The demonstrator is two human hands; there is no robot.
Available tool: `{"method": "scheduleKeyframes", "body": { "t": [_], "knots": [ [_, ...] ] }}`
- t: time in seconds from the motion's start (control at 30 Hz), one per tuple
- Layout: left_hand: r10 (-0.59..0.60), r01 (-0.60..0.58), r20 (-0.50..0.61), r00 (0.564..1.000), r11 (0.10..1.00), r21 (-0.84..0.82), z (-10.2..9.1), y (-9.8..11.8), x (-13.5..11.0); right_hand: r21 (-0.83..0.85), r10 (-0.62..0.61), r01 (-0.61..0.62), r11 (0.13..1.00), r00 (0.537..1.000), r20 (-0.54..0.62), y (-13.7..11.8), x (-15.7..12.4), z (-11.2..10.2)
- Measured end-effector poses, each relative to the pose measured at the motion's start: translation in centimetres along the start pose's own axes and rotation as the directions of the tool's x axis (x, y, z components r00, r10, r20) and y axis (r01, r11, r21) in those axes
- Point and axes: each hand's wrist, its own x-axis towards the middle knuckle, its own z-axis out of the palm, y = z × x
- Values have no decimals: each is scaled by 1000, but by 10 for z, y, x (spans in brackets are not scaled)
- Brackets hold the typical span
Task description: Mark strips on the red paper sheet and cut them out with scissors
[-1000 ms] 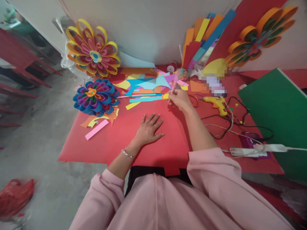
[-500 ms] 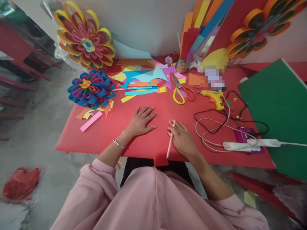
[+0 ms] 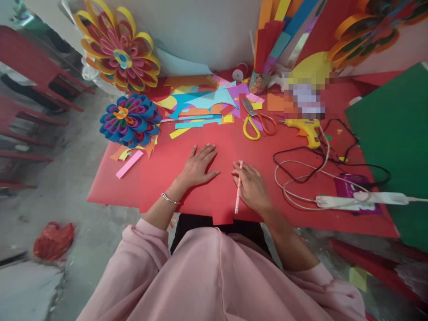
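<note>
A large red paper sheet point(image 3: 167, 178) covers the table in front of me. My left hand point(image 3: 198, 166) lies flat on it with fingers spread, a bangle on the wrist. Just to its right, my right hand point(image 3: 251, 186) is closed on a pink pencil point(image 3: 237, 196) whose tip touches the red sheet. Beyond the hands lie scissors point(image 3: 254, 122) with yellow and orange handles and a heap of coloured paper scraps point(image 3: 203, 107).
A blue paper flower point(image 3: 130, 119) and a yellow one point(image 3: 117, 49) sit at the left back. A yellow glue gun point(image 3: 306, 129), tangled cables point(image 3: 310, 171) and a white power strip point(image 3: 364, 199) lie right. A green sheet point(image 3: 394, 133) leans far right. Paper strips point(image 3: 277, 31) stand against the wall.
My right hand drew back from the scrap heap at the far side, bringing the pink pencil to the near part of the red sheet. The left hand stayed flat.
</note>
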Motion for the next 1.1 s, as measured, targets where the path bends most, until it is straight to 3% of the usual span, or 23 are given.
{"method": "scheduleKeyframes", "body": {
  "t": [0.43,0.9,1.0,1.1],
  "knots": [
    [-31,30,27,999,1000,8,4,18,5,-57,11,-10,998,1000,28,-3,2,1],
    [-24,23,-38,999,1000,-13,11,18,2,-89,-11,12,996,1000,13,-2,0,4],
    [-95,78,-117,989,987,-141,10,12,7,-93,-19,19,996,1000,7,0,-1,5],
    [-308,228,-212,927,915,-334,-3,-3,31,-97,-27,28,995,1000,9,1,-3,6]
  ]
}}
